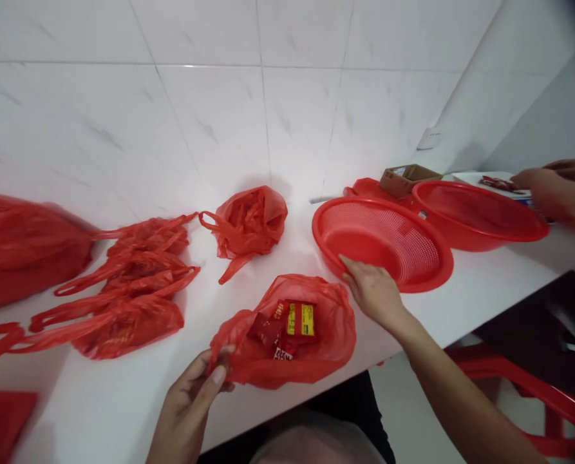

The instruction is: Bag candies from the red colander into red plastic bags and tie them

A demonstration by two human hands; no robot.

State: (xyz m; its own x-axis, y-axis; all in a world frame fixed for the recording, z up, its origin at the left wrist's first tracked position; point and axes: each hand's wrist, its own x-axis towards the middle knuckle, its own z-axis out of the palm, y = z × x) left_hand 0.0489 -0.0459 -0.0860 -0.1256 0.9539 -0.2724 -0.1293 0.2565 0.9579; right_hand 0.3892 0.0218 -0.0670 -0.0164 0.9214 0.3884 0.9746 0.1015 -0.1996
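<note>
An opened red plastic bag (pixel 333 357) lies at the front of the white table, with several small packets inside. Among them are a yellow-labelled packet (pixel 300 319) and a dark red packet (pixel 266 330). My left hand (pixel 195 390) pinches the left edge of this bag between thumb and fingers. Just right of the bag, my right hand (pixel 374 290) reaches over the near rim of a red colander (pixel 364 241). Its fingers are stretched out, their tips at the rim, and I see nothing held in them.
Several tied red bags (pixel 132 325) lie at left beside a bigger red bag (pixel 26 248). Another red bag (pixel 251 222) sits near the tiled wall. At right are a red basin (pixel 480 212), a cardboard box (pixel 405 179) and another person's hands (pixel 560 193). A red stool (pixel 528 386) stands below.
</note>
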